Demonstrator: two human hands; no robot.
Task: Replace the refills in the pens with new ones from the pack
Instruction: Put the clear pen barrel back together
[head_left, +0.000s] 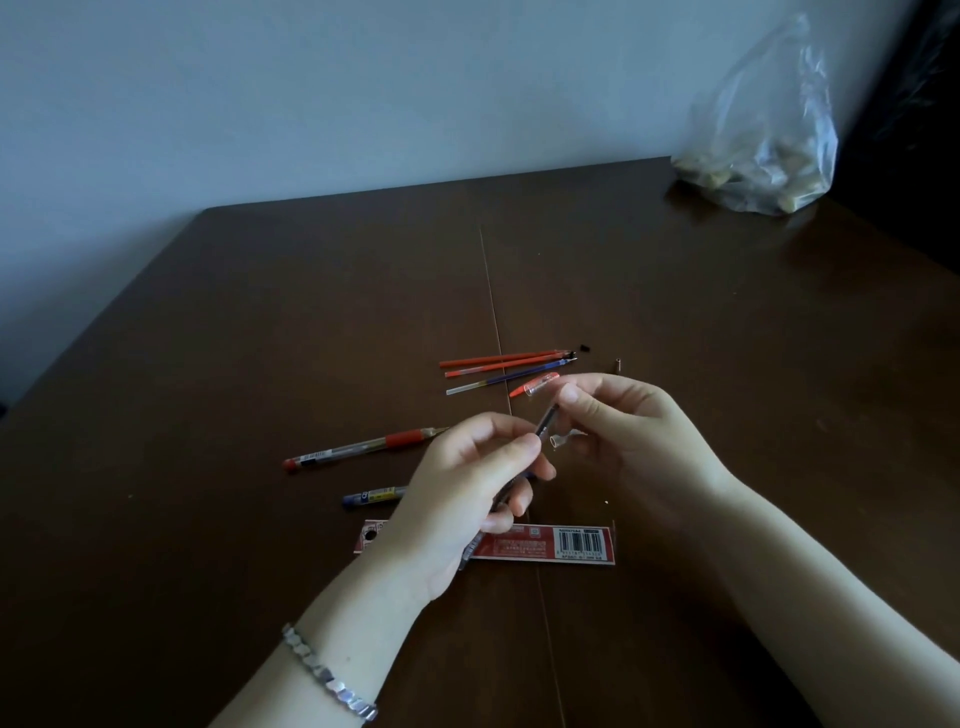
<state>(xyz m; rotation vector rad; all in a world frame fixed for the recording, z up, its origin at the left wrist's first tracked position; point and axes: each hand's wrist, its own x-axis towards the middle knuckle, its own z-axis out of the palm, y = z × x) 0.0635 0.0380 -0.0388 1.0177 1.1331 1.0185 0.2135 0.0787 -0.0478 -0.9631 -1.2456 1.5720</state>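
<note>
My left hand (467, 488) grips a dark pen barrel (545, 421) that points up and right. At the barrel's upper end my right hand (623, 431) pinches the tip, and a small clear part (560, 441) shows under its fingers. A red-grip pen (363, 448) lies on the table left of my hands. Below it a blue pen (371, 496) lies partly hidden behind my left hand. The red refill pack (550, 543) lies flat under my left wrist. Three loose refills (501, 370), two red and one blue, lie beyond my hands, next to a clear red cap (535, 385).
The dark brown table (260, 338) has a seam down its middle. A clear plastic bag (763, 150) with small lumps stands at the far right corner against the wall. A tiny black piece (586, 347) and a small brown tip (617, 365) lie near the refills.
</note>
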